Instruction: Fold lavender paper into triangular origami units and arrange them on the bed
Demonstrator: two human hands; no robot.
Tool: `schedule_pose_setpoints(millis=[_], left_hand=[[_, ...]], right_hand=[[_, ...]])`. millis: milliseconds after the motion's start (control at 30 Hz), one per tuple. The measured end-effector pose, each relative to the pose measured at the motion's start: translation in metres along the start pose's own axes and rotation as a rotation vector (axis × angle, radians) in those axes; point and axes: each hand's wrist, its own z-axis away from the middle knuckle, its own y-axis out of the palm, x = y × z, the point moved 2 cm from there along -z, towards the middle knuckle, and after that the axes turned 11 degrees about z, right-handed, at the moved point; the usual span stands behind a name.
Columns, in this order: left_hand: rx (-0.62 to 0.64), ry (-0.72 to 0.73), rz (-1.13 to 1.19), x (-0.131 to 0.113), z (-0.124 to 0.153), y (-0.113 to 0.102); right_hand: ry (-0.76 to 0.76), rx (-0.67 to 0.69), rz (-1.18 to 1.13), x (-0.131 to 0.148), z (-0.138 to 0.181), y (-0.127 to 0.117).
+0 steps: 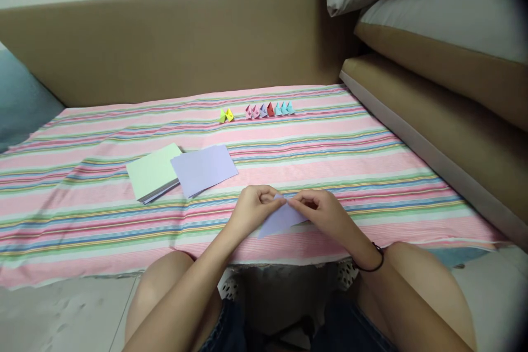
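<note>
Bed (371, 176): a wide, soft surface under a pink striped sheet, with nothing firm under my work. I judge a crease pressed here could come out rounded or crooked, because the surface gives.

Cushions (433, 27): stacked at my right, well apart from my hands. I see no risk from them.

Paper stacks: a green stack (152, 171) and a lilac stack (204, 169) lie side by side on the sheet, just beyond my left hand and overlapping at one edge. A careless sweep of my forearm could fan them out or slide the sheets off the near edge.

Lilac sheet (279, 220): the piece I am folding lies at the near edge of the bed, between both hands, its top corner lifted. If my pinch slips, the edges could shift out of line and the fold set askew. Thin paper could also tear at the pinched corner.

Left hand (252, 208): fingers closed narrow on the left side of the lilac sheet's top, thumb against forefinger.

Right hand (319, 210): also pinched shut on the same sheet, at its top right. A dark band sits at the wrist.

Folded pieces (258, 111): a row of small yellow, pink, red and blue shapes far up the sheet. A tug on the cloth could topple them.
</note>
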Motion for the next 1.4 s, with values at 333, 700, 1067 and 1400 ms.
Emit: schedule_pose_setpoints(millis=[333,700,1067,1400], left_hand=[[-0.013,0.034,0.074,-0.001,-0.001,-0.005],[-0.107,0.078,0.216,-0.005,-0.002,-0.011],[0.027,-0.039,0.078,-0.004,-0.001,-0.009],[-0.054,-0.077,0.262,-0.01,-0.002,-0.012]], right_hand=[[0.042,-0.024,-0.07,-0.006,-0.002,-0.009],[0.066,-0.07,-0.225,-0.012,-0.003,-0.019],[0.074,0.007,-0.184,-0.01,-0.001,-0.013],[0.122,-0.05,-0.31,-0.01,-0.001,-0.027]])
